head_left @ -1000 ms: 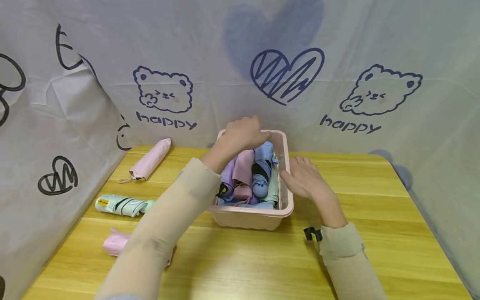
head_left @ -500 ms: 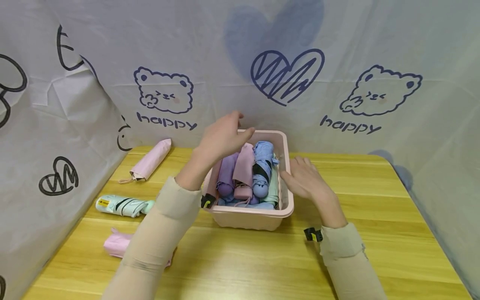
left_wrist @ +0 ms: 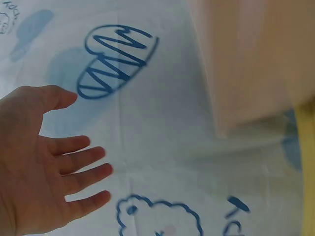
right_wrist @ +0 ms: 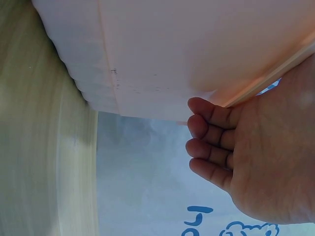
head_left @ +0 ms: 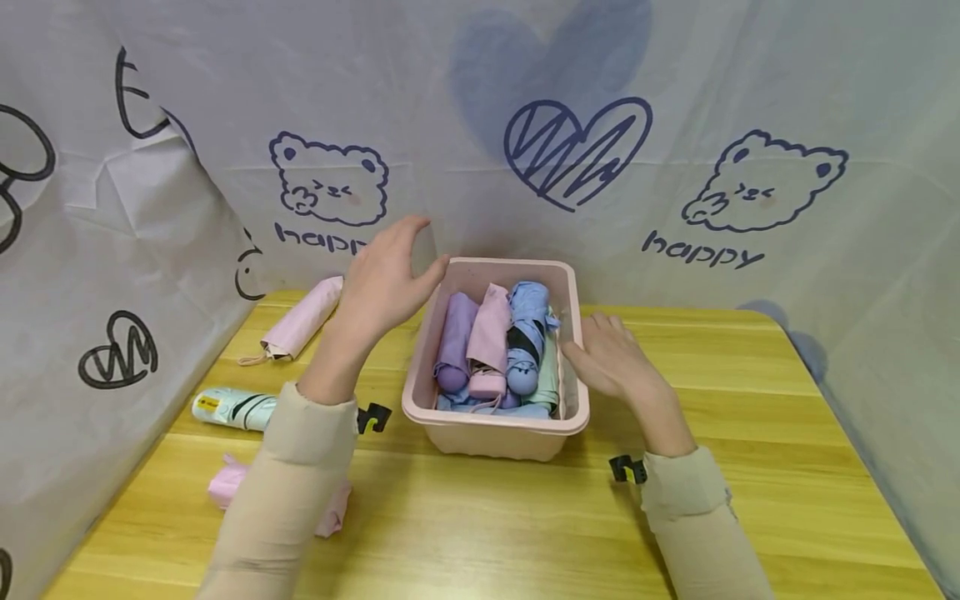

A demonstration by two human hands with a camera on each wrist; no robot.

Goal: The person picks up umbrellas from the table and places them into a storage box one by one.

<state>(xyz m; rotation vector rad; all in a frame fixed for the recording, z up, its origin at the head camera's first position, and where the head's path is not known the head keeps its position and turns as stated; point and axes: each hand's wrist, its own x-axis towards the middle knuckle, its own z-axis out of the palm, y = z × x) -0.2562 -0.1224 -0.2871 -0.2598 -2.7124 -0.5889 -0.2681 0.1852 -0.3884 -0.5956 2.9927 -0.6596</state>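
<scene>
A pale pink plastic basket point(head_left: 495, 437) holds several folded umbrellas. On top lie a purple umbrella point(head_left: 455, 342), a pink umbrella point(head_left: 489, 337) and a blue umbrella point(head_left: 528, 333) with a black strap, side by side. My left hand point(head_left: 386, 279) is in the air left of the basket, fingers spread and holding nothing; the left wrist view shows its bare palm point(left_wrist: 29, 172). My right hand point(head_left: 611, 358) rests at the basket's right rim, thumb over the edge. In the right wrist view its loosely bent fingers point(right_wrist: 211, 140) are outside the wall; the thumb is hidden.
On the left side of the wooden table point(head_left: 480, 533) lie another pink umbrella point(head_left: 303, 321), a mint umbrella point(head_left: 232, 408) and a crumpled pink umbrella point(head_left: 228, 483), the last two partly behind my left arm. A printed cloth point(head_left: 450, 192) hangs close behind the basket.
My left hand has moved left from above the basket, uncovering the purple and pink umbrellas. The right hand stays at the rim, and the basket has not visibly moved.
</scene>
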